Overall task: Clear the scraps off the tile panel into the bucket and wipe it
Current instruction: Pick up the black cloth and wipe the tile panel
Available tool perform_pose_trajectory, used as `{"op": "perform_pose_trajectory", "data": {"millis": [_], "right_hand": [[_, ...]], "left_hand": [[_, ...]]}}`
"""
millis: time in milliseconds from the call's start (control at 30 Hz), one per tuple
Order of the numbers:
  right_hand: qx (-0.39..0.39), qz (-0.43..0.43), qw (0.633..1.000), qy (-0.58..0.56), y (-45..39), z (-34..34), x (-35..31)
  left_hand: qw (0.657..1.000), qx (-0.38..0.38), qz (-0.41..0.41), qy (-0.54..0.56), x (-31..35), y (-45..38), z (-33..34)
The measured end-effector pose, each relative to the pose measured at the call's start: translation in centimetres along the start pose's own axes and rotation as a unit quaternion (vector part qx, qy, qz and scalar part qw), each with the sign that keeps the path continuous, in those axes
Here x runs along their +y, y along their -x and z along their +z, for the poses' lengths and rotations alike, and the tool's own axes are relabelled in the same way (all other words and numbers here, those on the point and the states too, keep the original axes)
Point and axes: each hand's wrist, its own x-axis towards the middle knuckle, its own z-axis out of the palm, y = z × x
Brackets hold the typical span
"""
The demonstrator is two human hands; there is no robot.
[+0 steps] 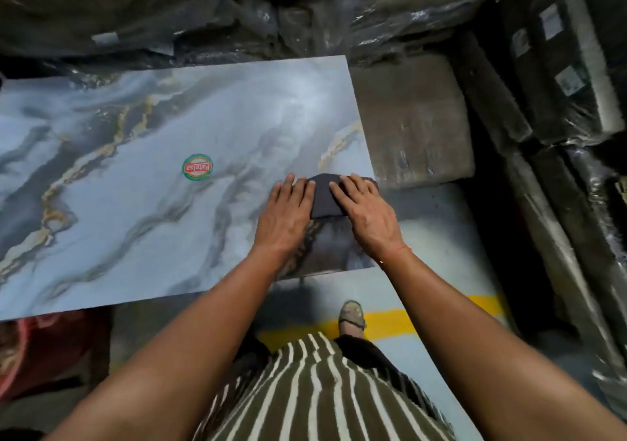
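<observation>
Both hands, left hand [286,211] and right hand [368,215], press flat, fingers straight, on the cloth [322,196] at the tile panel [135,169] corner; wipe with even overlapping strokes.

Hidden / cut-off bits
Tile panel [142,203] running off frame's left edge; cloth [324,196] partly lying under both hands' fingers; red bucket [40,349] tucking under panel & getting cropped at left; sticker [197,167] text showing upside down.
</observation>
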Motion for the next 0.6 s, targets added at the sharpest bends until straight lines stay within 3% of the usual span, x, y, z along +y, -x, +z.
{"op": "perform_pose_trajectory", "data": {"millis": [167, 267, 600], "right_hand": [[-0.137, -0.046, 0.988, -0.049, 5.5, 4.9, 3.1], [-0.131, -0.056, 0.986, -0.087, 8.1, 6.5, 3.4], [-0.093, -0.082, 0.991, -0.046, 8.9, 7.7, 4.0]], "left_hand": [[0.996, -0.081, -0.029, -0.001, 5.1, 1.8, 6.2], [0.996, -0.071, -0.037, 0.027, 5.7, 4.3, 8.9], [0.999, -0.025, -0.033, 0.01, 6.5, 4.7, 8.6]]}}
